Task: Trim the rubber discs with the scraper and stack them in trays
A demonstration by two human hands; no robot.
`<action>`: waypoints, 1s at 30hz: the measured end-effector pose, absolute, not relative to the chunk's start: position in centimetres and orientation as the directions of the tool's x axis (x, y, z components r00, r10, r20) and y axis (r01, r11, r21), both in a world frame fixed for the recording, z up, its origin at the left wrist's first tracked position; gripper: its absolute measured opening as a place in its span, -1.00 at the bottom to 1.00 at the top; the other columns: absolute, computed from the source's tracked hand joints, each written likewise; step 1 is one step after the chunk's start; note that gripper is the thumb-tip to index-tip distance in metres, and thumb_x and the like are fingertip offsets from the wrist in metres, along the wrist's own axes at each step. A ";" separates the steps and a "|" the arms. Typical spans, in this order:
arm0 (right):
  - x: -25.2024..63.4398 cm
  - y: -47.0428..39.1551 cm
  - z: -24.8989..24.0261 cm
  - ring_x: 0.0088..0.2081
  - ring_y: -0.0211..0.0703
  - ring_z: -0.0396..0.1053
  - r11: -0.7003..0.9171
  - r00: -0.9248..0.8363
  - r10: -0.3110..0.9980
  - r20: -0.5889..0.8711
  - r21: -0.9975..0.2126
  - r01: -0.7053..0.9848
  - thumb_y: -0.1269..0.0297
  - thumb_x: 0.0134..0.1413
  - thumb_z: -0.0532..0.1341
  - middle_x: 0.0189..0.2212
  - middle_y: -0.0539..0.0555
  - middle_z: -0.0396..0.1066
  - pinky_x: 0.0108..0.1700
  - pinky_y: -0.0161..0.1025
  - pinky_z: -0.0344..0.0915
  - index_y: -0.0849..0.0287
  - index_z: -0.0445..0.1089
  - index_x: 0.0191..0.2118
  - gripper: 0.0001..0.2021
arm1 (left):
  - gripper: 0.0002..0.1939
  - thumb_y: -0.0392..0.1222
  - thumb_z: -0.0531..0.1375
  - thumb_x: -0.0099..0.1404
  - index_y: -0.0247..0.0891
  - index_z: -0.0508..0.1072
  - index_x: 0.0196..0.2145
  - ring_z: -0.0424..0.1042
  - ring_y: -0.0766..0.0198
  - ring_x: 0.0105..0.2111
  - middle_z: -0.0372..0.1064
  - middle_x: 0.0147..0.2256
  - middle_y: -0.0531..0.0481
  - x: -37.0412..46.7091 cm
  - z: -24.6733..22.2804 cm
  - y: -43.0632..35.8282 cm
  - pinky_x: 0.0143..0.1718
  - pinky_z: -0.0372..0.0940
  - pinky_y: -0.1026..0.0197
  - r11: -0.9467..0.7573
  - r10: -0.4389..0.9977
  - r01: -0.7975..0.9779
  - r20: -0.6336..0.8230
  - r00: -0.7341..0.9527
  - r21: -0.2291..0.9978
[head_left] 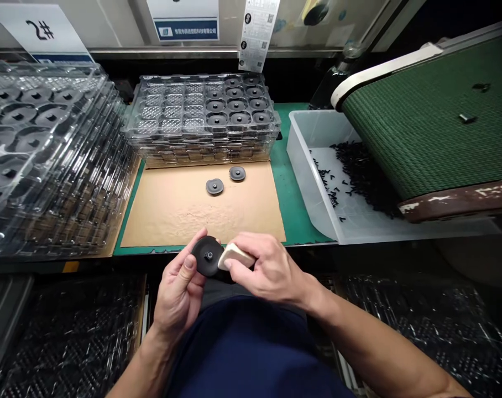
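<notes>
My left hand (180,290) grips a black rounded disc (202,260) by its edge, thumb on the upper face, where a small central stub stands up. In my right hand (271,265) is a folded cream-white pad (235,256), pinched between thumb and fingers, its tip at the disc's right edge. Both hands are in front of the table's near edge, above my lap. Beyond them, two similar dark discs, one on the left (214,187) and one farther right (237,173), lie on a brown cardboard sheet (151,221).
Behind the cardboard stands a stack of clear trays (201,135), the top one partly filled with discs. A taller tray stack (68,182) rises at left. On the right, a translucent bin (313,182) holds small black pieces under a green conveyor belt (433,121).
</notes>
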State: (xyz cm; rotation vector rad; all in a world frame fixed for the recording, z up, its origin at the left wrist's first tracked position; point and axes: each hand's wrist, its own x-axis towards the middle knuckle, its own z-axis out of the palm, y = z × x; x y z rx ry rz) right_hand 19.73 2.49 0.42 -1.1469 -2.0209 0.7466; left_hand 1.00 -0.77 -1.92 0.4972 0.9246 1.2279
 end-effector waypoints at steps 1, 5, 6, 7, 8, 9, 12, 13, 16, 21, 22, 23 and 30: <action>19.6 2.4 0.4 -0.43 -0.23 0.23 0.461 -0.372 0.879 0.298 -0.730 0.504 0.41 0.21 0.21 -0.49 -0.03 0.31 -0.31 -0.24 0.17 0.11 0.26 -0.44 -0.80 | -0.56 -0.03 0.43 0.27 -0.16 0.63 0.08 0.64 0.18 -0.08 0.65 -0.05 -0.16 1.1 -1.8 -0.7 0.01 0.46 0.36 0.301 0.941 -0.576 -0.333 0.052 0.760; 19.3 2.4 0.8 -0.33 -0.15 0.31 0.469 -0.338 0.882 0.328 -0.673 0.572 0.37 0.30 0.16 -0.40 0.05 0.41 -0.21 -0.20 0.22 0.12 0.38 -0.31 -0.88 | -0.57 -0.02 0.43 0.27 -0.19 0.64 0.06 0.64 0.19 -0.09 0.65 -0.06 -0.15 1.0 -1.7 -0.6 -0.02 0.48 0.36 0.306 0.934 -0.581 -0.357 0.030 0.754; 19.3 2.4 0.9 -0.37 -0.17 0.29 0.457 -0.353 0.886 0.300 -0.694 0.556 0.37 0.28 0.17 -0.43 0.02 0.38 -0.25 -0.21 0.21 0.12 0.36 -0.35 -0.87 | -0.58 -0.01 0.42 0.28 -0.19 0.65 0.05 0.64 0.20 -0.11 0.66 -0.07 -0.14 1.0 -1.7 -0.5 -0.05 0.48 0.37 0.310 0.930 -0.587 -0.366 0.026 0.748; 19.4 2.5 1.0 -0.41 -0.19 0.25 0.448 -0.373 0.886 0.275 -0.712 0.540 0.37 0.26 0.18 -0.47 0.00 0.34 -0.29 -0.22 0.19 0.11 0.33 -0.39 -0.84 | -0.58 0.00 0.42 0.29 -0.19 0.65 0.05 0.64 0.20 -0.13 0.66 -0.09 -0.14 0.9 -1.8 -0.5 -0.07 0.50 0.36 0.324 0.925 -0.592 -0.380 0.033 0.738; 19.4 2.6 1.0 -0.42 -0.21 0.23 0.453 -0.392 0.881 0.266 -0.717 0.529 0.38 0.25 0.18 -0.48 -0.02 0.32 -0.31 -0.23 0.18 0.10 0.30 -0.42 -0.81 | -0.57 0.02 0.41 0.29 -0.20 0.65 0.05 0.64 0.19 -0.15 0.66 -0.10 -0.15 0.8 -1.9 -0.4 -0.09 0.52 0.33 0.345 0.917 -0.594 -0.395 0.050 0.727; 19.4 2.7 1.1 -0.42 -0.21 0.23 0.467 -0.405 0.873 0.272 -0.706 0.532 0.39 0.25 0.18 -0.48 -0.02 0.32 -0.30 -0.23 0.18 0.10 0.29 -0.43 -0.80 | -0.56 0.03 0.41 0.29 -0.22 0.65 0.05 0.64 0.15 -0.15 0.66 -0.10 -0.16 0.7 -2.0 -0.4 -0.10 0.54 0.28 0.368 0.910 -0.592 -0.409 0.071 0.717; 19.4 2.9 0.9 -0.31 -0.16 0.29 0.526 -0.402 0.848 0.344 -0.632 0.569 0.41 0.29 0.16 -0.38 0.05 0.41 -0.20 -0.20 0.20 0.12 0.34 -0.36 -0.84 | -0.54 0.06 0.41 0.28 -0.26 0.65 0.03 0.64 0.08 -0.14 0.65 -0.08 -0.20 0.7 -2.2 -0.3 -0.09 0.56 0.18 0.411 0.893 -0.588 -0.439 0.104 0.696; 19.4 2.8 0.8 -0.30 -0.15 0.30 0.531 -0.401 0.846 0.352 -0.632 0.565 0.40 0.29 0.16 -0.38 0.05 0.41 -0.19 -0.20 0.20 0.12 0.34 -0.35 -0.85 | -0.54 0.05 0.41 0.28 -0.26 0.65 0.04 0.64 0.11 -0.15 0.65 -0.09 -0.18 0.7 -2.2 -0.2 -0.10 0.56 0.20 0.407 0.891 -0.596 -0.443 0.094 0.692; 19.2 2.7 0.6 -0.40 -0.21 0.22 0.479 -0.414 0.864 0.287 -0.723 0.498 0.39 0.23 0.19 -0.47 -0.03 0.30 -0.28 -0.22 0.17 0.11 0.27 -0.43 -0.81 | -0.55 0.02 0.42 0.28 -0.26 0.65 0.04 0.63 0.23 -0.23 0.67 -0.16 -0.12 0.6 -2.2 -0.2 -0.16 0.54 0.33 0.387 0.886 -0.629 -0.462 0.049 0.675; 19.0 2.7 0.2 -0.38 -0.20 0.21 0.493 -0.400 0.861 0.314 -0.709 0.504 0.37 0.27 0.18 -0.46 -0.02 0.31 -0.25 -0.21 0.14 0.12 0.25 -0.42 -0.79 | -0.53 0.05 0.44 0.25 -0.32 0.66 0.00 0.63 0.21 -0.31 0.66 -0.17 -0.16 0.4 -2.1 0.0 -0.23 0.57 0.26 0.433 0.874 -0.619 -0.473 0.110 0.656; 18.9 2.6 0.1 -0.36 -0.19 0.22 0.496 -0.390 0.862 0.324 -0.697 0.518 0.37 0.29 0.17 -0.44 0.00 0.33 -0.24 -0.20 0.14 0.12 0.27 -0.41 -0.80 | -0.52 0.05 0.44 0.25 -0.33 0.65 0.01 0.63 0.20 -0.31 0.66 -0.16 -0.17 0.4 -2.1 0.1 -0.22 0.57 0.25 0.429 0.876 -0.617 -0.469 0.107 0.660; 18.9 2.5 0.0 -0.36 -0.19 0.22 0.483 -0.382 0.869 0.314 -0.705 0.520 0.36 0.28 0.18 -0.44 0.00 0.33 -0.23 -0.20 0.15 0.12 0.28 -0.40 -0.81 | -0.53 0.04 0.44 0.26 -0.32 0.65 0.02 0.63 0.19 -0.29 0.66 -0.16 -0.17 0.4 -2.1 0.2 -0.21 0.57 0.24 0.413 0.881 -0.621 -0.466 0.086 0.666; 19.0 3.1 0.4 -0.29 -0.13 0.33 0.517 -0.431 0.844 0.318 -0.694 0.501 0.39 0.32 0.18 -0.35 0.05 0.45 -0.16 -0.18 0.24 0.12 0.41 -0.28 -0.88 | -0.56 0.05 0.40 0.30 -0.33 0.67 -0.01 0.65 0.08 -0.23 0.66 -0.15 -0.21 0.2 -2.2 0.4 -0.17 0.59 0.13 0.447 0.880 -0.582 -0.449 0.152 0.679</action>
